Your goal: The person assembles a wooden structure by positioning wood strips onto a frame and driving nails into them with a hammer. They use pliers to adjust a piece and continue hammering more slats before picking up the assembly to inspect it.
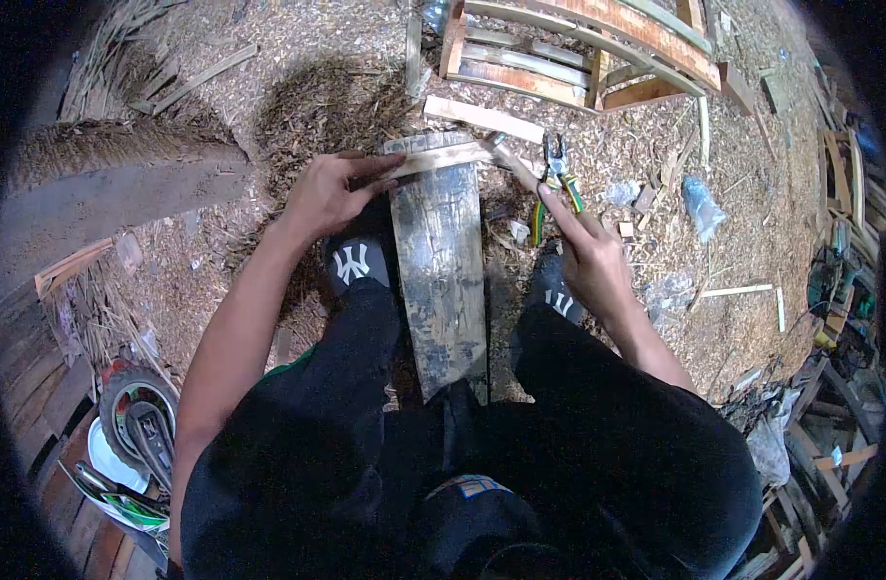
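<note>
My left hand [332, 193] is closed on the near end of a pale wooden strip [441, 159], which lies across the far end of a worn plank [438, 271]. The plank runs between my legs. My right hand [597, 266] grips the handle of a small hammer [518, 166], the index finger stretched along it. The hammer's metal head is right at the strip's right end. Just beyond my right fingertips lie pliers [556, 179] with green and yellow handles on the ground. Another pale wooden piece [483, 117] rests past the plank's far end.
A slatted wooden frame [583, 53] stands at the far right. A thick grey beam [124, 198] reaches in from the left. Crumpled plastic [702, 208] and wood scraps lie on the chip-covered ground. A wheel [138, 425] is at the lower left, stacked wood along the right.
</note>
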Available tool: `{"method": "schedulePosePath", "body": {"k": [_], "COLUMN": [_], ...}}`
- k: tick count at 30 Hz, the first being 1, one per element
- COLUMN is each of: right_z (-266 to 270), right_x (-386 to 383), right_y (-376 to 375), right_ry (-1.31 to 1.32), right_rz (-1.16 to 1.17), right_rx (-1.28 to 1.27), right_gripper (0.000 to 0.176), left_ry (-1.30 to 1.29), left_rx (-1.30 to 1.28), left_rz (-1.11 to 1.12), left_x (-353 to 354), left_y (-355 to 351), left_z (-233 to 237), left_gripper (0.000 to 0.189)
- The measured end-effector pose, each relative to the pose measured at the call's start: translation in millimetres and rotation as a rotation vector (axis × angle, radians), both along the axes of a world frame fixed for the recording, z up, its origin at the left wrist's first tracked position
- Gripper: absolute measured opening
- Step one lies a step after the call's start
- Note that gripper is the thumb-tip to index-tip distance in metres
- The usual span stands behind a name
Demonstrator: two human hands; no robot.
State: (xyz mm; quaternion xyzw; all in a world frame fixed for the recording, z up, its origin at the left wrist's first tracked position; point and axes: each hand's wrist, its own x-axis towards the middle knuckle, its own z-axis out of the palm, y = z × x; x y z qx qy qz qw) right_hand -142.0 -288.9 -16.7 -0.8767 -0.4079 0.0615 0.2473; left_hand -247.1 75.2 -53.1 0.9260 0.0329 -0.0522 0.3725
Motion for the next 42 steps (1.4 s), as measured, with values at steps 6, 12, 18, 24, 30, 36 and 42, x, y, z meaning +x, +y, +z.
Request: {"method": "schedulePosePath", "body": {"k": [6,12,18,24,30,36,42], "right_z": [-6,-4,-11,-13,-8,-9,-8], "right_x": [-4,-2,-1,-2,-3,-1,0], "right_y": [-4,-2,-4,-10,-10,-10,-6], "right_ry": [-0.003,0.103,0.125,0.063,0.077,0.1,0.156], "right_rz": [-0.02,-0.028,-0.031,-0.025,-0.011,-0.008,-0.047], "right_rx": [0.174,0.0,-0.088,0.024,0.085,-0.008,-0.122], "right_gripper": [0.086,0.084,0.084,0.085,0.086,0.085,0.084], "left_ry": [0.115,0.057,0.02,0.101,0.026,0.03,-0.018], "left_rx": [-0.012,-0.008,0.006,0.013,0.008,0.025,-0.008], "left_rz": [0.008,-0.011,-0.011,0.004,-0.022,-0.022,-0.019], "left_x": [0,1,0,-2,-2,2,-3], "left_y": [-2,2,0,1,2,2,1], "left_z": [2,3,-1,1,-1,-3,-8], "left_gripper": [0.038,0.038,0.037,0.039,0.038,0.038,0.039]}}
